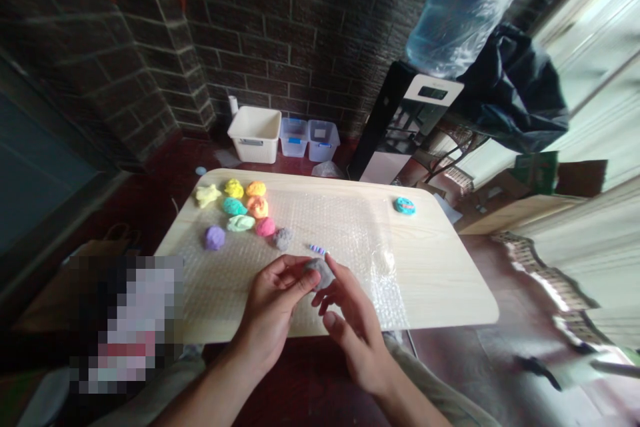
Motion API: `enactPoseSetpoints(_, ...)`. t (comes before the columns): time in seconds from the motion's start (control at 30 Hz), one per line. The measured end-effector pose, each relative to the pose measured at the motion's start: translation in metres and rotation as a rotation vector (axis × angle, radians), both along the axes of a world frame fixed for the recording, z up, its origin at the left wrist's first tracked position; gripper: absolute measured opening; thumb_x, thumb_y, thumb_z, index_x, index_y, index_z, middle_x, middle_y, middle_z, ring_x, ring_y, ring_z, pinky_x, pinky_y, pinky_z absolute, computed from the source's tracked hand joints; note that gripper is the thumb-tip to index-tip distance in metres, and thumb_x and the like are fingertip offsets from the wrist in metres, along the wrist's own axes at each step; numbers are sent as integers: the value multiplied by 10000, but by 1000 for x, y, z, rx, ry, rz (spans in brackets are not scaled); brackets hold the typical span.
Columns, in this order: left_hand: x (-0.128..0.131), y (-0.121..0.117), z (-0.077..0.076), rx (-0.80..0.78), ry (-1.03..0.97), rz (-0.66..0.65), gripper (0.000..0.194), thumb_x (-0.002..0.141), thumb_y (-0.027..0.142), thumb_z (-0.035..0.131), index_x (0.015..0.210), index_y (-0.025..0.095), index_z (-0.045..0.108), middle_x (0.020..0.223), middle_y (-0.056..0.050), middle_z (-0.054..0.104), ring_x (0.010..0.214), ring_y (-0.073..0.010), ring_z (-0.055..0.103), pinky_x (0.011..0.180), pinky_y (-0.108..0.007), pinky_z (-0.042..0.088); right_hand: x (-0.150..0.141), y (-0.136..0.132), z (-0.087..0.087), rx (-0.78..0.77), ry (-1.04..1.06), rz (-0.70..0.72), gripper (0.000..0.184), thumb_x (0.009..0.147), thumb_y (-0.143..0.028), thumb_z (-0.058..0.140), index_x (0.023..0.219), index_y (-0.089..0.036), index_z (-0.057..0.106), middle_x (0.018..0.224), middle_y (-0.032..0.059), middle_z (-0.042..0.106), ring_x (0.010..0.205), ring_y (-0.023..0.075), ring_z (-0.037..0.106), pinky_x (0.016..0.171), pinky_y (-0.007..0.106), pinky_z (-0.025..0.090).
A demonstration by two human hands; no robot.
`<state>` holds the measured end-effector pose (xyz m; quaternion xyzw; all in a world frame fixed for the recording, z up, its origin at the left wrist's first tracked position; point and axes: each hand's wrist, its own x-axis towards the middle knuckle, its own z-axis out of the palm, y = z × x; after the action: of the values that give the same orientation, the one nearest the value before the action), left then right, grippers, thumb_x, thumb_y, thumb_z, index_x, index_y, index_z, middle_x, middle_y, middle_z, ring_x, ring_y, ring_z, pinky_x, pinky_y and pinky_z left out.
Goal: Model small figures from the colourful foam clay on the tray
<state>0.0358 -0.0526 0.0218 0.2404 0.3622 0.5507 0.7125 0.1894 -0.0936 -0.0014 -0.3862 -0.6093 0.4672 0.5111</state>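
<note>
My left hand (273,303) pinches a grey lump of modelling clay (321,273) between thumb and fingers, above the near part of the table. Close against the lump's right side is my right hand (356,330), its fingers spread and its thumb apart; the index fingertip appears to touch the clay. Just beyond the hands lies a small rod striped purple, white and teal (317,249). A second, rougher grey clump (283,238) rests to its left, beside a pink lump (265,227).
Bubble wrap (345,213) covers much of the wooden table (440,267). Several coloured lumps, including a purple one (215,237), sit at the far left. A blue round piece (405,206) lies far right. Beyond stand a white bin (256,147) and a water dispenser (400,120).
</note>
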Motion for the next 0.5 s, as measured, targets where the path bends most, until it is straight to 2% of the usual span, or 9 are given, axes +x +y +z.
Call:
enactPoseSetpoints(0.07,0,0,0,3,-5,2,294,706,220,993,905,147,790,820,-49,802,682,-124,681,630,-208,554,-2,1,0,-67,83,17,608,1008,-450,631,1598,-384,498,1524,102,546,967,222,656,848,433,590)
enactPoseSetpoints(0.17,1,-1,1,8,17,17,301,693,224,998,897,143,792,827,-49,798,645,-121,664,573,-207,537,-7,3,-1,-182,261,33,619,946,-514,657,1536,-343,585,1364,106,640,902,229,637,756,402,566)
enactPoseSetpoints(0.27,1,-2,3,9,42,22,304,687,240,1000,884,146,787,811,-46,790,610,-122,652,531,-209,516,-9,3,-1,-253,356,42,641,921,-568,641,1513,-324,616,1298,116,678,840,229,624,698,392,552)
enactPoseSetpoints(0.37,3,-2,4,12,51,8,294,708,255,990,886,147,782,796,-47,787,620,-128,663,569,-222,535,-6,1,1,-183,244,-10,615,964,-533,634,1550,-359,571,1457,108,616,897,229,640,773,422,572)
enactPoseSetpoints(0.5,3,-1,1,2,99,19,318,705,259,994,907,135,783,858,-80,815,774,-167,733,725,-244,576,3,0,5,53,-95,-77,578,1038,-386,584,1607,-368,488,1533,114,549,1003,246,655,842,449,589)
